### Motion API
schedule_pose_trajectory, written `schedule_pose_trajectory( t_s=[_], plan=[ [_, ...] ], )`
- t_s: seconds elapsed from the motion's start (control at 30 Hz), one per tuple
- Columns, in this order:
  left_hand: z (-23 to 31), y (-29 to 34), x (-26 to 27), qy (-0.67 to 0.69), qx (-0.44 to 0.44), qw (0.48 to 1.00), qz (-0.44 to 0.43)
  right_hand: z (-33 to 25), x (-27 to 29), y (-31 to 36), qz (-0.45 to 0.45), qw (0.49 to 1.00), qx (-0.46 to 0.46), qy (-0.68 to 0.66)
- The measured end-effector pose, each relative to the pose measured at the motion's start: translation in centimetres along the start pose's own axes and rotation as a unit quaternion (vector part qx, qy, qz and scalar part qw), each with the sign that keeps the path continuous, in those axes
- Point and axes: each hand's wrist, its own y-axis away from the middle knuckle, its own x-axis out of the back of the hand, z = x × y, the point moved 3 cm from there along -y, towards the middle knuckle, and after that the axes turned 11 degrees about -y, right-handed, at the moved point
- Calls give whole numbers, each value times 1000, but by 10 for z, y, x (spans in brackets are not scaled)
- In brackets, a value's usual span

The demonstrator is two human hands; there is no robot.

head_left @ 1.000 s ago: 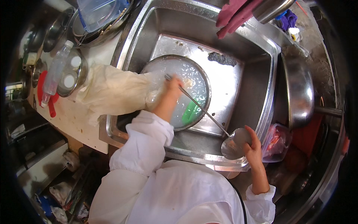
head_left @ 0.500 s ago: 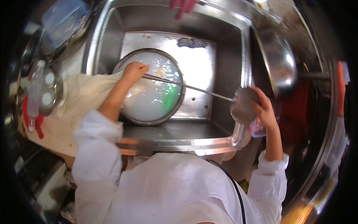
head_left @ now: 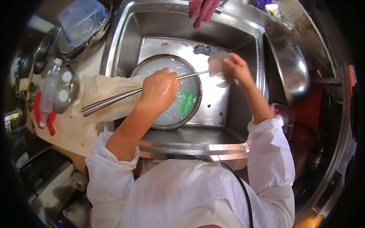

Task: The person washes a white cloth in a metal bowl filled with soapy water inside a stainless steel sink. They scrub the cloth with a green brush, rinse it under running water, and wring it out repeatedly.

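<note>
A long-handled metal ladle [head_left: 116,101] slants over the sink, its thick handle end at the lower left. My left hand [head_left: 159,88] is closed round its shaft. At the other end my right hand [head_left: 238,69] grips the round head, which is blurred. Under my left hand stands a round metal basin [head_left: 200,93] of cloudy, whitish water. Something bright green [head_left: 186,102] shows in that water. A pale cloth [head_left: 110,89] drapes from the counter to the basin, partly hidden by the handle and my left arm.
The basin stands in a steel sink [head_left: 243,125]. Maroon gloves [head_left: 203,10] hang over its far edge. A large metal bowl [head_left: 291,68] leans at the right. On the left counter are a clear bottle [head_left: 49,91], a red object [head_left: 38,110] and a blue-clear plastic box [head_left: 81,22].
The ladle's head has moved left and away from me, over the sink. My left hand has moved along the shaft toward the head, so the handle end now sticks out behind it.
</note>
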Motion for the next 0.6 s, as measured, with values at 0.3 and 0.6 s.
schedule_pose_trajectory(
  t_s=[0.3,0.6],
  plan=[
    [-61,80,-1,-72,129,969,-197,152,-104,-26,-58,955,-219,-192],
    [-97,113,-32,205,343,879,-259,219,-109,-59,135,951,-209,-186]
  ],
)
